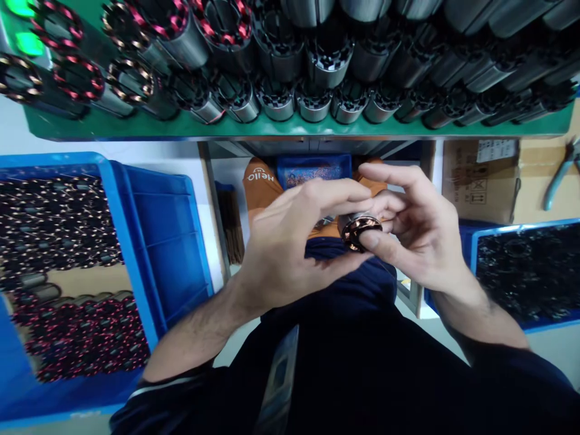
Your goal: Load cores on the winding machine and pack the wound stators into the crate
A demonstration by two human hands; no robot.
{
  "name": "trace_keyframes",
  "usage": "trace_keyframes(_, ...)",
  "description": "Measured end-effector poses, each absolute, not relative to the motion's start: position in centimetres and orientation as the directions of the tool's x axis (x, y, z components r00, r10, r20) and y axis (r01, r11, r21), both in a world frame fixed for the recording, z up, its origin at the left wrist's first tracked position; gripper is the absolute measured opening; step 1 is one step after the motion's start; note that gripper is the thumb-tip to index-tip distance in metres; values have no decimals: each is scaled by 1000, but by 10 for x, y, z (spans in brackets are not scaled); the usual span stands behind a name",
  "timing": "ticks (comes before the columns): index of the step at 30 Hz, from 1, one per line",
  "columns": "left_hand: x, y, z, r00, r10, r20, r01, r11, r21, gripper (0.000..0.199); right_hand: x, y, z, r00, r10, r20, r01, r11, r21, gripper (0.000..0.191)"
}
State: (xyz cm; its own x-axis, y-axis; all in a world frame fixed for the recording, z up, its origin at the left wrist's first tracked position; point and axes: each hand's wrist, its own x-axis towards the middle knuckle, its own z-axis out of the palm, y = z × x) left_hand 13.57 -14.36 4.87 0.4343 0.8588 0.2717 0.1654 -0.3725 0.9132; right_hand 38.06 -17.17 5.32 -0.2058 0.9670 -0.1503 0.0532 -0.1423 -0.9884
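A small metal cylinder with copper windings round its open end [360, 229] is held between both hands above my lap. My left hand [294, 241] curves around its left side, with the fingers over the top and the thumb below. My right hand [417, 229] grips it from the right, its thumb pressed on the wound end and some fingers behind it. The index finger of my right hand is stretched out. Part of the cylinder is hidden by the fingers.
A green shelf [181, 130] holds rows of metal cylinders, some with red or copper windings. On the left a blue crate [131, 241] holds wound parts. On the right are a blue bin [473, 248] of black parts, a cardboard box [480, 193] and pliers [559, 175].
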Motion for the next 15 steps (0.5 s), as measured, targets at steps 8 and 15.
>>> trace_keyframes(8, 139, -152, 36, 381, 871, 312, 260, -424, 867, 59, 387, -167, 56, -101, 993, 60, 181, 78, -980, 11)
trace_keyframes(15, 136, -146, 40, 250, 904, 347, 287, -411, 865, 34, 383, -170, 42, 234, 954, 186, 137, 157, -978, 12)
